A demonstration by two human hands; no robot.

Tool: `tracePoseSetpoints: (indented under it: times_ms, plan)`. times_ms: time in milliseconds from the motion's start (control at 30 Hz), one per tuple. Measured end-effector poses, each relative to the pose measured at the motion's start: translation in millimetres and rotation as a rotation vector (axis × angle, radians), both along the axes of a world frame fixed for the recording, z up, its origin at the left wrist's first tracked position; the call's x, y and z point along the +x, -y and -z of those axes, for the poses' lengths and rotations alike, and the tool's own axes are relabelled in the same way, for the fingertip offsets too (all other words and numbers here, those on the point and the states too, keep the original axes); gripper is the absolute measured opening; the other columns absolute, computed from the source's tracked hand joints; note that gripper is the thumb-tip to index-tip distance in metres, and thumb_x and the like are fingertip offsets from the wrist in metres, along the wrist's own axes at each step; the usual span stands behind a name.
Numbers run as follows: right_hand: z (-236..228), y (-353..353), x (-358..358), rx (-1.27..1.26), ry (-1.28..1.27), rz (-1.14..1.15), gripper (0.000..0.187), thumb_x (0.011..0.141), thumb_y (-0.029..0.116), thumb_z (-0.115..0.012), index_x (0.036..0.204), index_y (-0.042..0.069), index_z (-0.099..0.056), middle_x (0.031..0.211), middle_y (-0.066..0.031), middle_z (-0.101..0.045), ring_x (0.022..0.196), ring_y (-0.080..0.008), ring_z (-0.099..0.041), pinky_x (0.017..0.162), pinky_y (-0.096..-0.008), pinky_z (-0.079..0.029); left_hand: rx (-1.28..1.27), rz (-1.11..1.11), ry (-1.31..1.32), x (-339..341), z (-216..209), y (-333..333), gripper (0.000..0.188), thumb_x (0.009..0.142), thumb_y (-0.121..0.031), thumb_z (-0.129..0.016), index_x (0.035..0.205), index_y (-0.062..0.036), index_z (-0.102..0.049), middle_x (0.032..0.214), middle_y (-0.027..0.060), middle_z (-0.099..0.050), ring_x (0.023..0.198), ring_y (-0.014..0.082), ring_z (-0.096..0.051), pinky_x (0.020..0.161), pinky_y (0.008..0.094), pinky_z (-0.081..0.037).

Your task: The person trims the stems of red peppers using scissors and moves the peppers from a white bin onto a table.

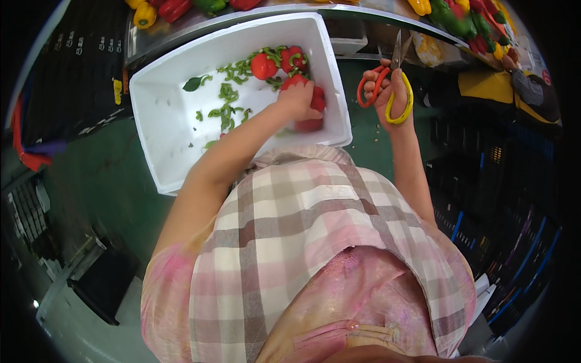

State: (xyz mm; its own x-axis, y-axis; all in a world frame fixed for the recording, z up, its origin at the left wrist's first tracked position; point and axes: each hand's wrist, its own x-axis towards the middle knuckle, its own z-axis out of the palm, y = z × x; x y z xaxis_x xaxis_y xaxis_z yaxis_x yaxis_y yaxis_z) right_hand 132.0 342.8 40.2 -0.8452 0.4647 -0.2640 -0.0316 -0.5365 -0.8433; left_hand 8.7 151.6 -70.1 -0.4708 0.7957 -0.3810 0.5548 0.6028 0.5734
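My left hand (298,100) reaches down into a white foam box (331,66), its fingers curled over a red bell pepper (311,124) at the box's right side. More red bell peppers (263,66) lie just beyond it. Scattered over the box floor are several curved green stems (227,94) and a green leaf (192,84). To the right of the box, my right hand (396,107) holds scissors (397,60) with one red and one yellow handle loop. Their blades point away from me, slightly apart.
Beyond the box runs a metal-edged counter (387,17) with red, yellow and green peppers (457,21). Dark stacked crates (484,175) stand at the right, near another person's grey sleeve (528,88). Black crates (66,72) are at the left, above a green floor (109,175).
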Motion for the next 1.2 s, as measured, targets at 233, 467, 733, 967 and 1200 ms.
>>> tracePoseSetpoints:
  times_ms: [233, 467, 733, 967, 1200]
  plan:
    - [-2.5, 31.5, 27.3, 0.264, 0.140, -0.052, 0.045, 0.102, 0.041, -0.055, 0.129, 0.006, -0.047, 0.100, -0.0128, -0.067, 0.072, -0.0124, -0.063, 0.063, -0.0237, -0.049, 0.263, -0.432, 0.704, -23.6, 19.5, 21.4, 0.070, 0.077, -0.040, -0.077, 0.133, -0.0060, -0.052, 0.126, 0.0186, -0.063, 0.117, 0.0360, -0.060, 0.098, 0.0489, -0.051]
    - [-8.3, 68.7, 8.3, 0.875, 0.228, -0.423, 0.059, 0.087, 0.029, -0.077, 0.134, 0.003, -0.054, 0.095, -0.0105, -0.067, 0.082, -0.0181, -0.062, 0.076, -0.0309, -0.052, 1.228, -0.859, 1.643, -52.4, -56.0, 95.4, 0.059, 0.092, -0.032, -0.062, 0.141, -0.0049, -0.045, 0.142, 0.0162, -0.053, 0.129, 0.0370, -0.053, 0.106, 0.0520, -0.047]
    - [-8.3, 127.2, -24.4, 0.971, 0.167, -0.723, 0.054, 0.085, 0.031, -0.078, 0.125, 0.003, -0.056, 0.088, -0.0175, -0.066, 0.075, -0.0312, -0.065, 0.069, -0.0371, -0.051, 1.579, -1.017, 1.424, -20.6, -64.6, 140.2, 0.064, 0.090, -0.029, -0.064, 0.145, -0.0046, -0.041, 0.147, 0.0180, -0.046, 0.135, 0.0406, -0.045, 0.111, 0.0553, -0.042]
    - [1.3, 144.3, -34.7, 0.907, 0.283, -0.755, 0.049, 0.089, 0.037, -0.073, 0.121, 0.003, -0.057, 0.082, -0.0190, -0.065, 0.074, -0.0346, -0.066, 0.066, -0.0394, -0.049, 1.597, -0.976, 1.232, -6.9, -54.0, 153.5, 0.062, 0.090, -0.021, -0.064, 0.145, -0.0074, -0.039, 0.148, 0.0176, -0.043, 0.136, 0.0400, -0.044, 0.111, 0.0553, -0.042]
    - [10.4, 144.3, -35.3, 1.053, 0.284, -0.713, 0.041, 0.090, 0.039, -0.072, 0.109, 0.006, -0.060, 0.078, -0.0223, -0.065, 0.073, -0.0423, -0.065, 0.063, -0.0463, -0.049, 1.417, -0.945, 1.006, 5.1, -40.5, 148.5, 0.057, 0.091, -0.013, -0.064, 0.141, -0.0141, -0.037, 0.142, 0.0159, -0.045, 0.129, 0.0349, -0.050, 0.100, 0.0512, -0.050]
